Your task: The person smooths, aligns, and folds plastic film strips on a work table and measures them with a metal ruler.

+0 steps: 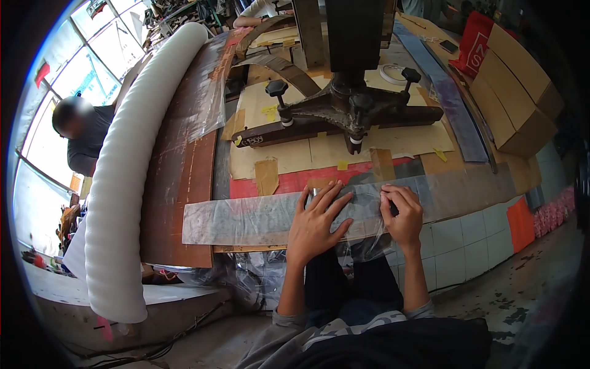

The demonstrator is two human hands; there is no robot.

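Dark cloth clothing [405, 344] nearest. Left hand [319, 222] spread flat, palm down, on long translucent grey strip [236, 220]; right hand [402, 212] over strip, fingers bent, cannot tell whether gripping anything. Strip lies along near side of work surface, long axis left to right, left end slightly nearer. Beyond: red sheet [283, 184], black metal footed stand [344, 104]. Left: reddish-brown flat sheet [178, 178], white ribbed foam roll [120, 172]. Near right: pale tiled wall [464, 246].
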